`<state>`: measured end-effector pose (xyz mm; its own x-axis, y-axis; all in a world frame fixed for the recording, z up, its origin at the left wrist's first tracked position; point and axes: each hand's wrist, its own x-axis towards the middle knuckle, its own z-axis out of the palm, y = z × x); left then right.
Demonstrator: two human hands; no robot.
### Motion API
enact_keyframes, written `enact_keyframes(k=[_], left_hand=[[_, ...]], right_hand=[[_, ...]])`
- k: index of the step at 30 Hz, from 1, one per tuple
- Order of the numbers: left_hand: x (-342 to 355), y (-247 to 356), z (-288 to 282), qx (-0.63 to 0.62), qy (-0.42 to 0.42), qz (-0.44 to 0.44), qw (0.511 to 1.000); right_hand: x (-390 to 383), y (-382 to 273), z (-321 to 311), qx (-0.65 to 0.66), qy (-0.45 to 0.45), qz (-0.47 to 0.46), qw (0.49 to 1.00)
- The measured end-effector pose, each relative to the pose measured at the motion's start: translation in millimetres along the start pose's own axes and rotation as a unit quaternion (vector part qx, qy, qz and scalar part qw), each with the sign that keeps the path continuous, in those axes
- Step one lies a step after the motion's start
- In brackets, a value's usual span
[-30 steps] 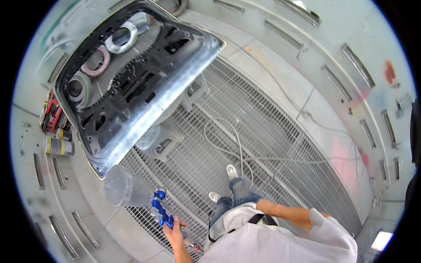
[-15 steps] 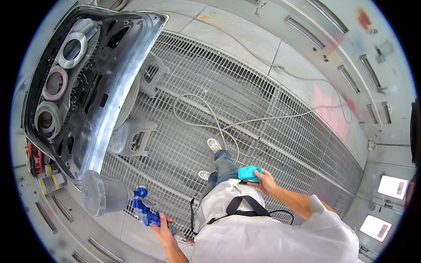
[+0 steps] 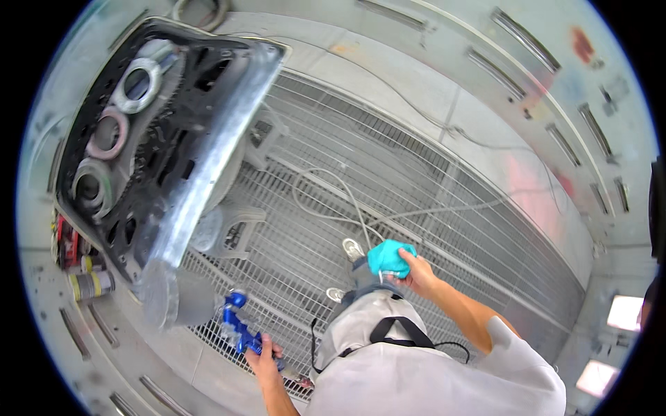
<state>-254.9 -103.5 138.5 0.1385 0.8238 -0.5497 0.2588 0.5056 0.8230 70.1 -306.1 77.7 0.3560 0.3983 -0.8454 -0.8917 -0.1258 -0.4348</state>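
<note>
My left hand (image 3: 263, 352) is wrapped round the grip of a blue spray gun (image 3: 241, 334), low on the left. A large translucent grey cup (image 3: 177, 301) is on the gun, tilted over to the left, close to the panel's near corner. In front of my waist, my right hand (image 3: 418, 274) pinches a bunched teal cloth (image 3: 388, 258) between thumb and fingers. A dark car body panel (image 3: 232, 145) with a bare silvery edge stands at the left, its cut-outs facing up. What the cup holds cannot be made out.
Several tape rolls, among them a white one (image 3: 119, 87) and a pink one (image 3: 123, 126), lie on the panel. Grey stools (image 3: 244, 229) stand beneath it. A hose (image 3: 444, 210) loops over the floor grating (image 3: 361, 132) near my feet. Cans (image 3: 95, 284) sit by the left wall.
The view has shifted, so the surroundings sit further right and lower. My right hand has moved the teal cloth forward and left; it looks more bunched. My left hand still grips the spray gun.
</note>
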Motion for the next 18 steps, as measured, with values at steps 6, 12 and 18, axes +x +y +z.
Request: enact_keyframes(k=[6,12,18], left_hand=[[10.8,56.6,22.3,-0.044,-0.107,0.002,0.993],[14.0,91.5,28.8,-0.107,-0.143,0.017,0.984],[17.6,80.7,23.3,-0.176,-0.157,-0.021,0.972]], right_hand=[[-4.4,11.9,140.0,-0.108,-0.184,0.078,0.974],[-19.6,40.5,203.0,-0.157,-0.351,0.128,0.914],[-22.4,34.1,195.2,-0.06,-0.445,0.204,0.87]])
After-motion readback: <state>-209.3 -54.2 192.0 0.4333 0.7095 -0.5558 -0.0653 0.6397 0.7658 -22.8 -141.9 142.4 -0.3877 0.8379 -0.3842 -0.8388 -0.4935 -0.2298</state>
